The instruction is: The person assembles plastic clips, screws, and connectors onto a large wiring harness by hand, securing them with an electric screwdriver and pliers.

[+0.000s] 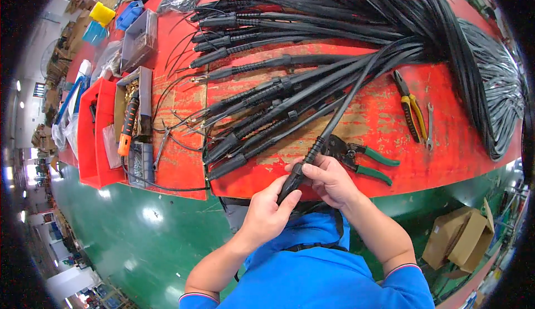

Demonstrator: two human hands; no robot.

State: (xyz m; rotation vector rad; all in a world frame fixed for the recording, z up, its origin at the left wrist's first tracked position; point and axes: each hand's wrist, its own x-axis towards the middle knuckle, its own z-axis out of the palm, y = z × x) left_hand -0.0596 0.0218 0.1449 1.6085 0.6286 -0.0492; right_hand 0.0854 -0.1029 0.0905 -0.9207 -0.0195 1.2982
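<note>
Both hands grip the end of one thick black cable (334, 120) just in front of the red bench's (384, 114) near edge. My left hand (266, 211) wraps the cable's lower tip from below. My right hand (330, 179) pinches the ribbed black sleeve (312, 154) a little higher up. The cable runs up and right into a large bundle of black cables (390, 13). Green-handled crimping pliers (356, 157) lie on the bench right beside my right hand.
Several finished black cable ends (251, 108) lie in rows across the bench. Yellow-handled pliers (411, 108) and a small wrench (429, 119) lie at the right. Red bins (92, 130), trays of small parts and an orange-handled tool (129, 124) stand at the left. Cardboard boxes (462, 239) sit on the green floor.
</note>
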